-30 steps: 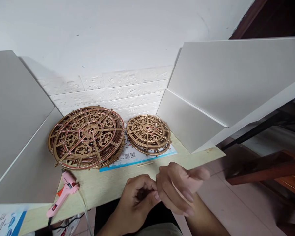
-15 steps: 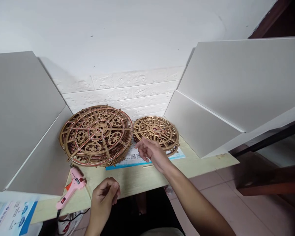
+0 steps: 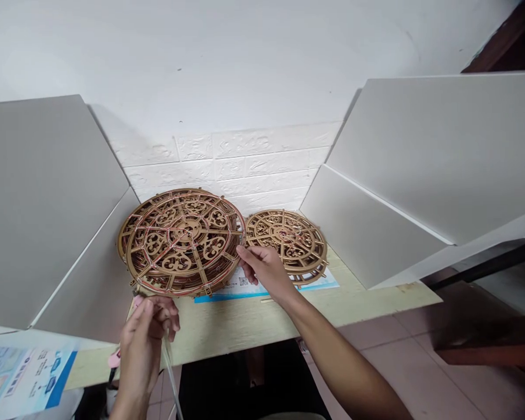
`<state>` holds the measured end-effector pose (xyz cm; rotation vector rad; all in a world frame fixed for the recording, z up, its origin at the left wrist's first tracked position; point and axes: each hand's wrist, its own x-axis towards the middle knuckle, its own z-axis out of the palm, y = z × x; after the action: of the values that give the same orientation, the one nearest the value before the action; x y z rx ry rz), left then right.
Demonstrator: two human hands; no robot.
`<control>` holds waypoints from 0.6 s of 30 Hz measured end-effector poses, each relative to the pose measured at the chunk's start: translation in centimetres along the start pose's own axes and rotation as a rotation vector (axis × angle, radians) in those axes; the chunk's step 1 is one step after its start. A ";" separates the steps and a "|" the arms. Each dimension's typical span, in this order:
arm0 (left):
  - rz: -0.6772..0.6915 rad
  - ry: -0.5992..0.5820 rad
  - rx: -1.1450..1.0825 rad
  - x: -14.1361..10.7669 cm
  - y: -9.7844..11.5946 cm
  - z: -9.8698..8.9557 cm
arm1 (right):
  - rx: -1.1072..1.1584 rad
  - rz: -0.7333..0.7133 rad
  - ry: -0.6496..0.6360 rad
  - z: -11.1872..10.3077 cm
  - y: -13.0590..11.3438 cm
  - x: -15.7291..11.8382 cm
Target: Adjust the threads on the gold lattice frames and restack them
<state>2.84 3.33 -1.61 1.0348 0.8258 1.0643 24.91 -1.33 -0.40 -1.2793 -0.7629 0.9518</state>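
Left hand (image 3: 146, 332) and right hand (image 3: 265, 271) closed, gripping the gold lattice disc (image 3: 181, 242).

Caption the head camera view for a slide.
Right hand on the rim of a large gold lattice disc stack, left hand at its lower edge.

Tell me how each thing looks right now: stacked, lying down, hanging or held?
Large gold lattice wheels: stacked, hands at their rim
Small gold lattice wheel: lying on the leaflet
Leaflet: flat, partly covered
Pink glue gun: mostly hidden behind the left hand
Clear tube: hanging below the left hand
Left hand: fingers curled by the wheels' lower edge
Right hand: fingertips on the wheels' rim
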 end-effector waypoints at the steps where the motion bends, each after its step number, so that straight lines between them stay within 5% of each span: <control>1: 0.005 0.012 -0.003 0.3 0.5 0.0 | -0.026 -0.010 0.003 0.0 -0.2 -0.1; 10: -0.190 0.107 0.051 2.4 2.0 0.3 | -0.137 -0.061 -0.009 -0.3 -1.1 -0.4; 18: -0.216 0.133 -0.002 2.3 2.5 0.9 | 0.105 -0.028 -0.018 -1.1 -2.9 -2.3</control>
<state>3.63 5.68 0.87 0.8582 1.0198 0.9555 25.32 -3.95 2.36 -1.1671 -0.7337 0.9700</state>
